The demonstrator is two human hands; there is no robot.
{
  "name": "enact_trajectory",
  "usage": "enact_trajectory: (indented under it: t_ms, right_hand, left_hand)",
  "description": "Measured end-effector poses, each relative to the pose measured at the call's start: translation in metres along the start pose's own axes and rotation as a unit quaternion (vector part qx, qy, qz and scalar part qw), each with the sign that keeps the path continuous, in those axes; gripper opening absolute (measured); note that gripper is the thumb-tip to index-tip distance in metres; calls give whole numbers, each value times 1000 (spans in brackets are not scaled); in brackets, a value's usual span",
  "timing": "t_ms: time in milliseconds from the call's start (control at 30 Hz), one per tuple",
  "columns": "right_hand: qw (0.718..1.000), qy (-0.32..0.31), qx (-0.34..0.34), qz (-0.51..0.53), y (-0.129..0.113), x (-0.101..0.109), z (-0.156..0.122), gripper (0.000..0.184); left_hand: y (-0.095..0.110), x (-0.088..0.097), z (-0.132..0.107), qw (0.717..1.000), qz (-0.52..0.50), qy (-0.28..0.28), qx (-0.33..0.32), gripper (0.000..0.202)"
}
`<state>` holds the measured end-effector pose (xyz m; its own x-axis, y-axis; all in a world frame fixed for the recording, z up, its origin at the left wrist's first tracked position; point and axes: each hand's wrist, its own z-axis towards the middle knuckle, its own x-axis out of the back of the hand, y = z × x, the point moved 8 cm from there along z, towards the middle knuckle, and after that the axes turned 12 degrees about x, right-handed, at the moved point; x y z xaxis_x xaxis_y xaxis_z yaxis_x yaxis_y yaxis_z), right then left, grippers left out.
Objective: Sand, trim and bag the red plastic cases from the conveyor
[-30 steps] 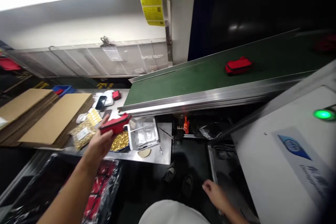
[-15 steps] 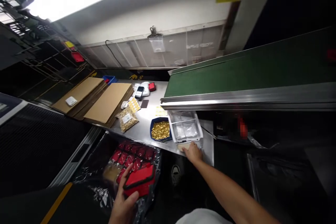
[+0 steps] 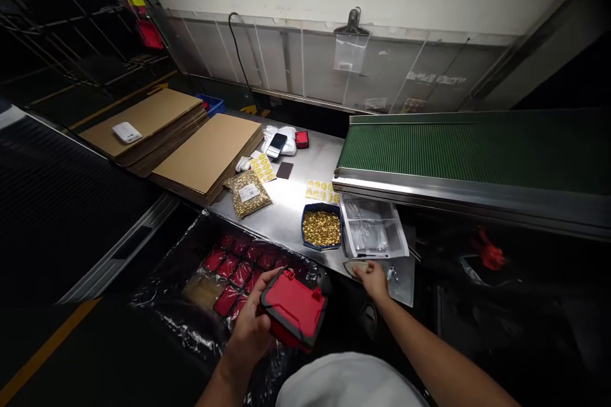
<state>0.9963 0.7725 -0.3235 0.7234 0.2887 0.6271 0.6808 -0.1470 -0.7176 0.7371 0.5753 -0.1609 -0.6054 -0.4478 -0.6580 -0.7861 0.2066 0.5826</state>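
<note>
My left hand [image 3: 252,324] is wrapped round the side of a small red plastic case [image 3: 294,306] with black edges and red latches. The case is tilted in front of my body, near a bin lined with clear plastic [image 3: 181,324] that holds several wrapped red cases [image 3: 241,273]. At the front edge of the metal table [image 3: 286,235], my right hand [image 3: 373,281] pinches a flat beige pad [image 3: 354,266]; its exact kind is unclear. Just beyond that hand sits a white tray [image 3: 405,245] of clear plastic bags. A dark blue bin [image 3: 305,238] of small gold-coloured pieces stands left of the tray.
A green conveyor belt [image 3: 405,149] rises on the right. Cardboard stacks [image 3: 210,152] lie at the left, one bearing a white device [image 3: 126,132]. A bag of gold-coloured pieces [image 3: 248,194], yellow sticker sheets [image 3: 322,191] and another red case [image 3: 301,138] are on the table.
My left hand has brought the red case up and right, out from over the lined bin. My right hand has drawn the beige pad slightly away from the tray. The view has shifted.
</note>
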Motion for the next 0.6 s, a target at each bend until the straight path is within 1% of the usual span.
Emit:
enact_trajectory:
  t_ms: [67,100,167,200,267,333,400,433,500,600]
  right_hand:
    - [997,-36,11,70,-20,-2,-10,40]
    - [993,-55,21,103,-33,0,-17,44]
    - [983,-84,49,154,-64,12,-33,53]
    - [977,-99,65,178,-82,20,-43,54]
    - [959,-133,98,230,-120,41,-66,50]
    - [924,-168,145,310,-159,66,-90,38]
    - [892,-192,209,353,-192,93,-110,25]
    - [881,-196,238,359,-204,106,-118,21]
    - [869,-199,281,355,-217,125,-127,18]
    - [864,-193,335,324,-223,143,-128,24]
  left_hand:
    - [-5,0,4,996,-88,-21,21,69]
    - [-9,-2,6,990,-134,-35,36,63]
    - [-13,-14,8,976,-199,-68,58,60]
    - [-14,-22,8,971,-214,-85,59,62]
    - [-13,-41,6,969,-219,-106,45,66]
    - [-12,-61,3,972,-204,-112,27,69]
    - [-13,-83,2,977,-178,-119,17,74]
    - [-14,-95,2,978,-165,-125,13,77]
    - [-17,-116,2,978,-153,-138,9,81]
    - [-21,-138,4,971,-185,-151,11,73]
